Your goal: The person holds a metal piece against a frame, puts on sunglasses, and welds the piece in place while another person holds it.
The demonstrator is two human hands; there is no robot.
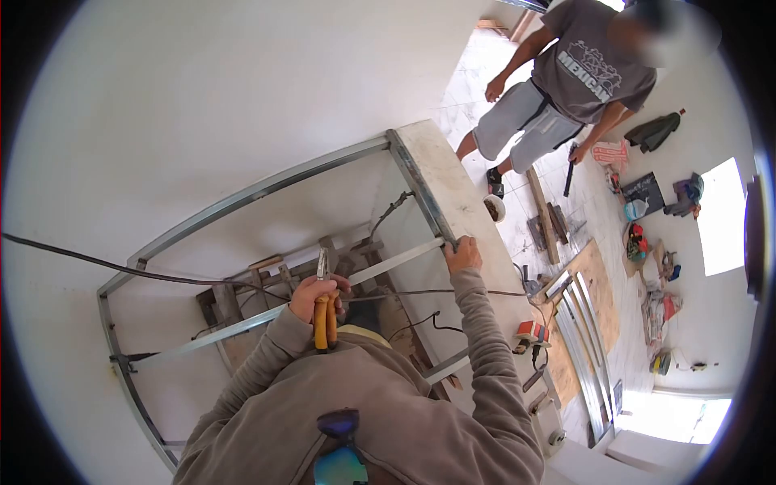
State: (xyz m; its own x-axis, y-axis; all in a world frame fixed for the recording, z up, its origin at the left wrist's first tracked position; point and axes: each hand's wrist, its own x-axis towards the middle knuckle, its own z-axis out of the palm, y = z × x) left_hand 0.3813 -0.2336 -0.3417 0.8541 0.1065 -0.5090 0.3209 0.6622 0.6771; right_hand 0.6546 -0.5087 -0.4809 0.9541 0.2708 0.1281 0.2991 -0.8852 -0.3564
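Note:
My left hand (314, 297) is closed round pliers with yellow-orange handles (326, 322), their metal jaws pointing up. It is beside a light metal crossbar (242, 324) that spans a rectangular metal frame (267, 185). Farther right, my right hand (463, 254) grips the side bar of the frame, where the crossbar's end meets it. A dark cable (186, 280) passes across the frame and behind my left hand. Wooden pieces show below, through the frame's opening.
A person (594, 65) stands beyond the pale ledge (436, 162), holding a dark tool. Metal strips (586, 339) lie on a wooden board at the right. A red and white device (533, 333) sits near my right sleeve. Bags and clothes lie along the far wall.

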